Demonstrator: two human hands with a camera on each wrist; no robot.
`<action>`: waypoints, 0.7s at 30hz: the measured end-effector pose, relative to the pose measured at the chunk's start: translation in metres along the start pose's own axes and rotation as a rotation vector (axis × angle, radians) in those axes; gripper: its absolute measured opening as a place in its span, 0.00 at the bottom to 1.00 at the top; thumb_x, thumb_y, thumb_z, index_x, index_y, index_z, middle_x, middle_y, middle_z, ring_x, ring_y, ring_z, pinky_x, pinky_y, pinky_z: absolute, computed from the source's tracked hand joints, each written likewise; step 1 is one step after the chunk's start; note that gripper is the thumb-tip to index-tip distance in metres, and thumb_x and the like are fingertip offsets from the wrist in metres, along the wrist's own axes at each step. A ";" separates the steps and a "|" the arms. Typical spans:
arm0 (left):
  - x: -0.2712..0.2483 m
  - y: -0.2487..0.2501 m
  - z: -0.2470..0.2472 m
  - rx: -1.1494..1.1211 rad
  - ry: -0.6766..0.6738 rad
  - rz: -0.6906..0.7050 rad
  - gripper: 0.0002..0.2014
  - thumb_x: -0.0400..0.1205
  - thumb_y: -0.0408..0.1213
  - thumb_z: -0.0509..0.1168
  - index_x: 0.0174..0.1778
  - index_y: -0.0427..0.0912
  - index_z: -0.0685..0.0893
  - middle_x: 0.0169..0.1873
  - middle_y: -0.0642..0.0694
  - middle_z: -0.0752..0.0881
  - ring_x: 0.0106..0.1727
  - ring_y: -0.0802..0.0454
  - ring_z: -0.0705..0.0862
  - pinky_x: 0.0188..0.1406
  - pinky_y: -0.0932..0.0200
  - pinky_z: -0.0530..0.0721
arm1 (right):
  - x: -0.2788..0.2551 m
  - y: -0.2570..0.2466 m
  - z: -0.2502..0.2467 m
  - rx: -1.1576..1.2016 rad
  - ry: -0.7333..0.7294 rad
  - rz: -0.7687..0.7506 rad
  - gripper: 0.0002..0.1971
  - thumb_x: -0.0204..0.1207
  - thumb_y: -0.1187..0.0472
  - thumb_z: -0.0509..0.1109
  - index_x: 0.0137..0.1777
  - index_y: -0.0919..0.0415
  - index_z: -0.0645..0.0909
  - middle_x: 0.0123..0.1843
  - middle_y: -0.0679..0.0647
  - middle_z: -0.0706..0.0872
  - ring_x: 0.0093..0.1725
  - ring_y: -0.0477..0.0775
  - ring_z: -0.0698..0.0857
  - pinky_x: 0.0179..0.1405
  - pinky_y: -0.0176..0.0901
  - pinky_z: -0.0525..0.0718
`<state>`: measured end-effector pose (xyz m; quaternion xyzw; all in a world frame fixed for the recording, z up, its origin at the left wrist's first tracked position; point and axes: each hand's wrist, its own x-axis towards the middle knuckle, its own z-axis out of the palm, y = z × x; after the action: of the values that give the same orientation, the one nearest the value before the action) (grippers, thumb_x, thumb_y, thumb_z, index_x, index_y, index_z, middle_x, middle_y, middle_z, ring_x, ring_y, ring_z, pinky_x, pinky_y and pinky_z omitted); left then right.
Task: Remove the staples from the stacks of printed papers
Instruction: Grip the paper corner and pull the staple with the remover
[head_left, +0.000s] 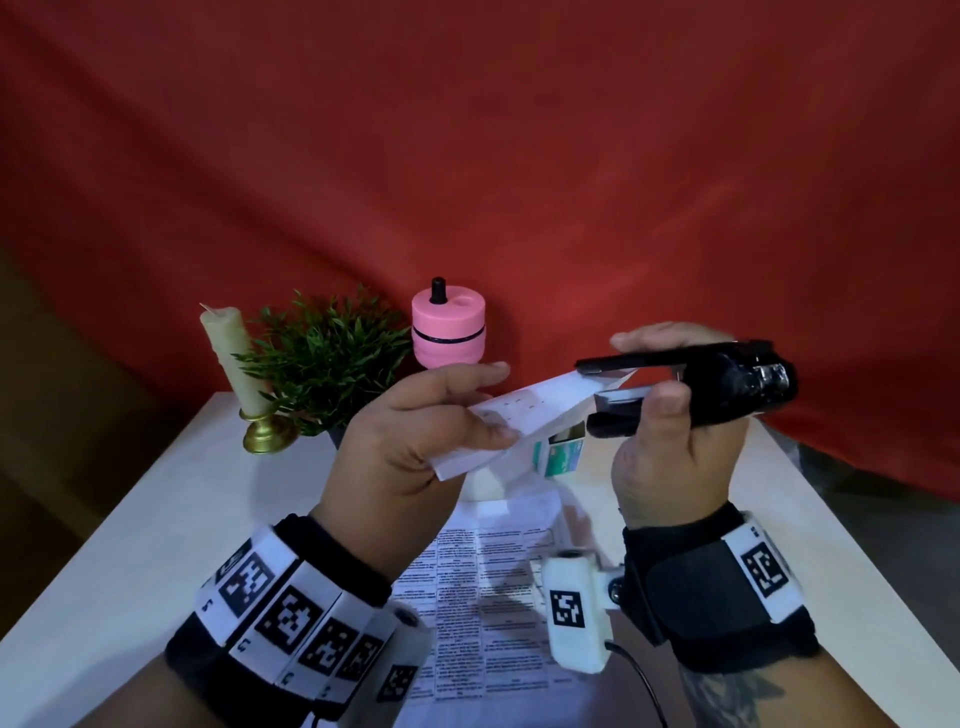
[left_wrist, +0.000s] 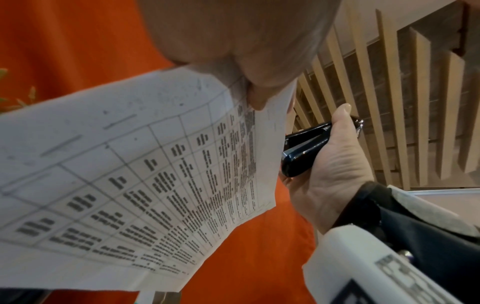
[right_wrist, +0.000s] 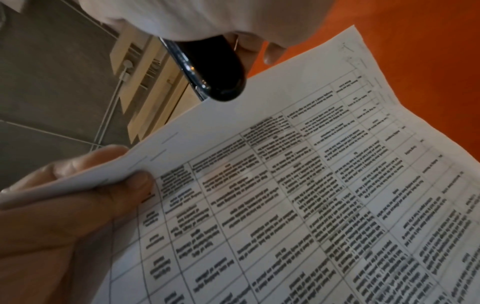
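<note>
Left hand (head_left: 415, 431) pinches a stapled stack of white printed papers w/ table grids (head_left: 524, 415), thumb on top, fingers under, holding it up above the white table (head_left: 156, 519). Stack's long axis runs left-to-right, rising toward the right; its corner sits in the mouth of a glossy black stapler-type tool (head_left: 691, 387). Right hand (head_left: 670, 447) wraps that tool, thumb on its lower arm, fingers over the top; tool lies roughly level, mouth pointing left at the stack. Below the stack, another printed sheet (head_left: 483, 597) lies flat on the table. Left of the stack: cream candle in gold holder (head_left: 234, 358), green plant (head_left: 327, 358), pink round container (head_left: 449, 332).
</note>
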<state>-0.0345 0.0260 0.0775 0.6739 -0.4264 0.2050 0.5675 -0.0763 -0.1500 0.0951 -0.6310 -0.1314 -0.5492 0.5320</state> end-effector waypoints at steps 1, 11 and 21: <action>0.000 0.000 0.001 -0.016 0.005 -0.008 0.09 0.70 0.28 0.73 0.43 0.44 0.89 0.61 0.49 0.83 0.56 0.60 0.86 0.58 0.64 0.84 | 0.000 0.001 0.000 -0.002 -0.006 -0.009 0.27 0.80 0.36 0.60 0.51 0.63 0.76 0.47 0.61 0.83 0.48 0.51 0.85 0.52 0.42 0.80; 0.013 0.028 -0.001 0.107 0.015 -0.238 0.19 0.80 0.25 0.68 0.43 0.61 0.85 0.39 0.68 0.89 0.44 0.70 0.86 0.41 0.77 0.80 | 0.009 -0.012 0.009 0.071 0.008 0.231 0.22 0.72 0.30 0.66 0.44 0.48 0.84 0.37 0.48 0.87 0.36 0.50 0.85 0.37 0.42 0.84; 0.022 0.040 0.004 -0.094 -0.014 -0.499 0.08 0.78 0.31 0.72 0.40 0.50 0.86 0.38 0.53 0.92 0.41 0.57 0.90 0.41 0.62 0.89 | 0.027 -0.018 0.020 -0.217 -0.138 0.458 0.34 0.66 0.27 0.61 0.34 0.64 0.79 0.34 0.65 0.85 0.36 0.62 0.85 0.39 0.58 0.84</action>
<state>-0.0555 0.0148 0.1173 0.7324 -0.2598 0.0339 0.6284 -0.0692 -0.1374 0.1305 -0.7335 0.0386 -0.3809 0.5616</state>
